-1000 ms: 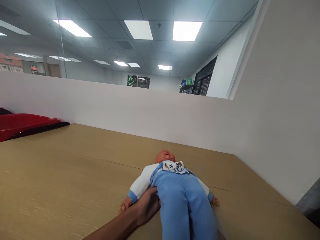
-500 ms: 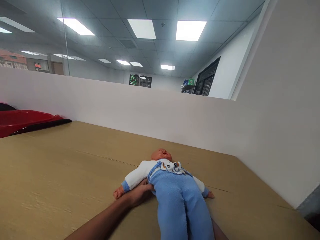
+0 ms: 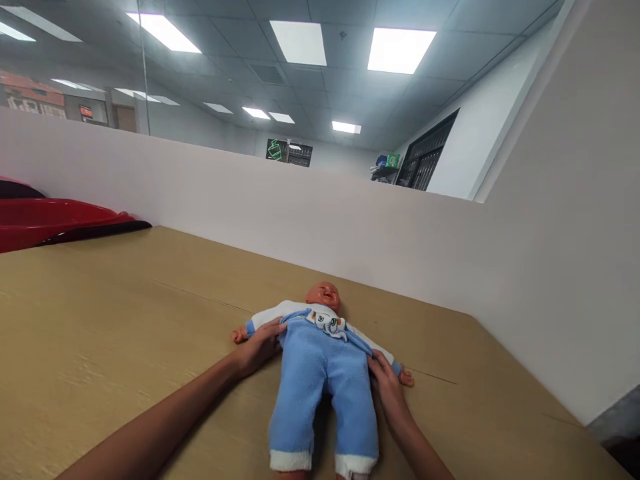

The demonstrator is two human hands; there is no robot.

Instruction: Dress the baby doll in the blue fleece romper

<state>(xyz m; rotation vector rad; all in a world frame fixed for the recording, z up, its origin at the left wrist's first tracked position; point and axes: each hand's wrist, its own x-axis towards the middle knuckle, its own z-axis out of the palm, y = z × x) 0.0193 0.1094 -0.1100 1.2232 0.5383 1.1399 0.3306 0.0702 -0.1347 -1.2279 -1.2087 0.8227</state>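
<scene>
A baby doll lies on its back on the tan tabletop, head pointing away from me and arms spread. It wears a white top with blue cuffs and fuzzy blue overalls with an animal face on the bib and white leg hems. At the overalls' left side, my left hand is closed on the cloth near the waist, under the doll's arm. My right hand grips the opposite edge of the overalls, beside the doll's other arm. Some fingertips of both hands are hidden by the cloth.
A low white wall runs behind the table, with a glass panel above its left part. Glossy red objects with black edges stand at the far left. Another white wall closes off the right side.
The doll's legs have come down flatter, and their hems now show. My right hand, hidden before, has come into view at the overalls' side. My left hand has shifted up and left.
</scene>
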